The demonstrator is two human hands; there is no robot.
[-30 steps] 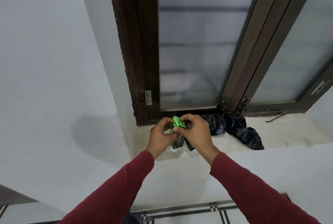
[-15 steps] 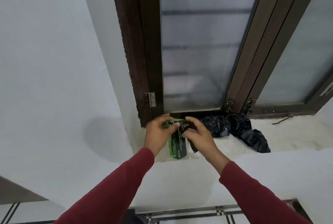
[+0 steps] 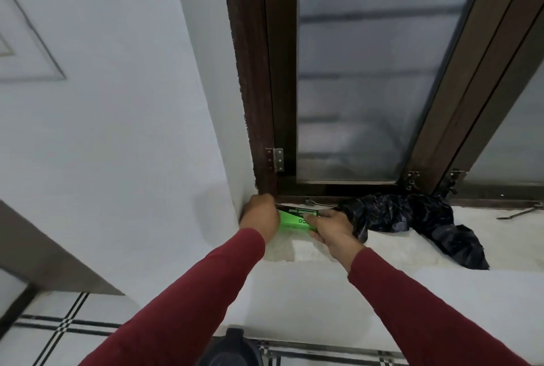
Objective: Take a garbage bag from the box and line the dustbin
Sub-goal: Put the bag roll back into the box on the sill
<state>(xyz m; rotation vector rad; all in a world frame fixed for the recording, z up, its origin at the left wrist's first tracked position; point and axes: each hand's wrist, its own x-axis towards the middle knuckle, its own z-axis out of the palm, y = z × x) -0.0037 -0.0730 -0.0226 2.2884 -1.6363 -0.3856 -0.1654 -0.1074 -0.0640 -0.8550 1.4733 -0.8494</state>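
Observation:
A green and black garbage bag box (image 3: 297,219) lies flat on the white window sill (image 3: 500,236), close to the left corner of the window frame. My left hand (image 3: 260,215) grips its left end and my right hand (image 3: 331,228) grips its right end. A crumpled black garbage bag (image 3: 412,218) lies loose on the sill just right of my right hand. A dark round object (image 3: 232,348) shows at the bottom edge below my arms; I cannot tell whether it is the dustbin.
A dark wooden window frame (image 3: 256,100) with frosted glass panes rises behind the sill. A metal window stay (image 3: 518,214) lies on the sill at far right. White wall is to the left; tiled floor (image 3: 59,336) with black lines is below.
The box stood upright between my hands with its green flap being closed. It now lies flat on the sill, moved left toward the corner, with one hand on each end.

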